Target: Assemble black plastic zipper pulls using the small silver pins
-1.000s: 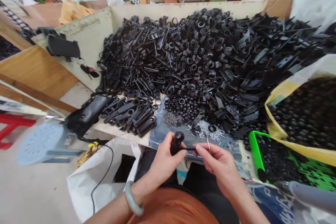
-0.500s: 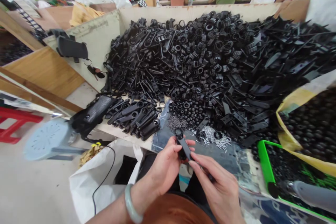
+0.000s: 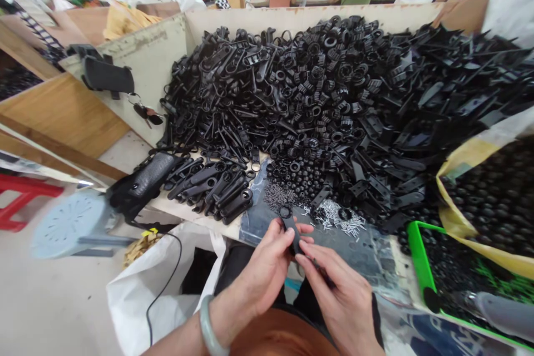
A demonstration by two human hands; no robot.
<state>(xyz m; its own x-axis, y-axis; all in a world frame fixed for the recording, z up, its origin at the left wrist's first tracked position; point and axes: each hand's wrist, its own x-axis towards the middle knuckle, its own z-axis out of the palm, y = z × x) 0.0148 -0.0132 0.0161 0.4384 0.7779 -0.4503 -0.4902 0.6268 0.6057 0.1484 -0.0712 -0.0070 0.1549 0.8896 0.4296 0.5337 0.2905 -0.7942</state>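
Note:
A black plastic part with a ring at its upper end (image 3: 291,229) is held between both hands above the near edge of the bench. My left hand (image 3: 267,267) is closed round its left side, thumb on its face. My right hand (image 3: 340,289) pinches the lower end; a dark piece shows under its fingers, too hidden to name. Just beyond the hands lie silver pins (image 3: 344,219), small brown-grey pieces (image 3: 279,194) and black balls (image 3: 306,178). Several finished-looking black handles (image 3: 212,186) lie in a row at the left.
A large heap of black parts (image 3: 267,89) fills the bench. At the right are a green tray (image 3: 419,256), a power tool (image 3: 500,311) and a yellow-edged bag (image 3: 454,217). A white sack (image 3: 137,300) and blue stool (image 3: 69,222) stand left. People sit beyond.
The left thumb has moved down and over the face of the black part, which now stands a little more upright. The right hand has shifted slightly left with its pinch kept.

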